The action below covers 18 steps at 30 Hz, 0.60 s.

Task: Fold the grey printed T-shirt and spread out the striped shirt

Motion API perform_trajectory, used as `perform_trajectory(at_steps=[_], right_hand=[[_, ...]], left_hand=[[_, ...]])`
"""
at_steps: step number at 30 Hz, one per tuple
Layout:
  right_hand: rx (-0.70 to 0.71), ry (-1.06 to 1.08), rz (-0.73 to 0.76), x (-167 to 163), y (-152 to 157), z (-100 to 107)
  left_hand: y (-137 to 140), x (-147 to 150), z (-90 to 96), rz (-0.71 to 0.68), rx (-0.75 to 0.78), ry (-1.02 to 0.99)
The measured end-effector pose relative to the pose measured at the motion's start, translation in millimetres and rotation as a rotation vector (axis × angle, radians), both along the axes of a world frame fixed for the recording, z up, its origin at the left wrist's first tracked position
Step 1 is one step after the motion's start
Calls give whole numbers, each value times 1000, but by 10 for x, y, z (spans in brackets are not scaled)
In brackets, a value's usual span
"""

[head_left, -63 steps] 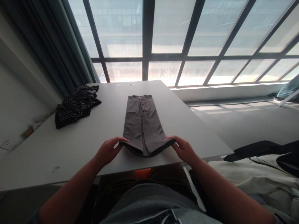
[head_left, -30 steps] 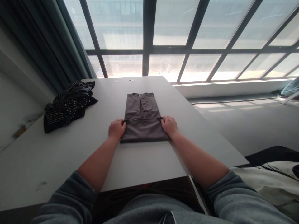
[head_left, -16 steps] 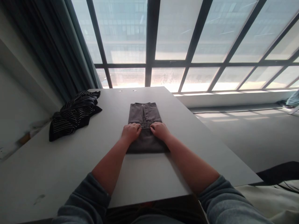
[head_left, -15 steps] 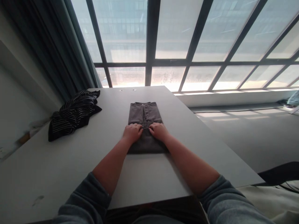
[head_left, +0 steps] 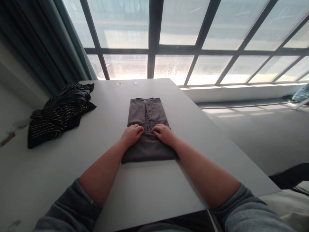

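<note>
By windows (head_left: 177,24), a white table (head_left: 145,185) bears gray clothing (head_left: 150,147).

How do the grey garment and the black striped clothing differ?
The grey garment is plain; the black striped clothing has pale lines. The grey garment lies folded beneath the left hand and right hand; the black striped clothing sits crumpled, untouched. Both rest on the table.

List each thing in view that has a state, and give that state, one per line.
Gray garment, folded, near flap lying over its front
Striped black clothing, crumpled in a heap
Left hand, fingers curled at the flap's edge
Right hand, fingers curled at the same edge
Curtain, gathered, hanging in folds
</note>
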State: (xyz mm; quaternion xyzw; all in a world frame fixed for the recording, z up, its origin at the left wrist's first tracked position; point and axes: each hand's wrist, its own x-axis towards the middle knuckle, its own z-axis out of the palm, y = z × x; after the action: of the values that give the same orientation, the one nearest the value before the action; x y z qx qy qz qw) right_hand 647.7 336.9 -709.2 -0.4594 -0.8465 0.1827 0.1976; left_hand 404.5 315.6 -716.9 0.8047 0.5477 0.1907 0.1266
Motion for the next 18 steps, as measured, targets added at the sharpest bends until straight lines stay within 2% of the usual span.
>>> perform_trajectory(at_steps=[4,9,18], right_hand=[[12,-5,-5,0,-8,-4],[23,-74,-73,-39,-11,-3],[54,-121,-261,9,31,1]], left_hand=[[20,-34,-20,-38,13,-36],[27,-20,-55,-2,34,9],[42,-21,-49,250,35,83]])
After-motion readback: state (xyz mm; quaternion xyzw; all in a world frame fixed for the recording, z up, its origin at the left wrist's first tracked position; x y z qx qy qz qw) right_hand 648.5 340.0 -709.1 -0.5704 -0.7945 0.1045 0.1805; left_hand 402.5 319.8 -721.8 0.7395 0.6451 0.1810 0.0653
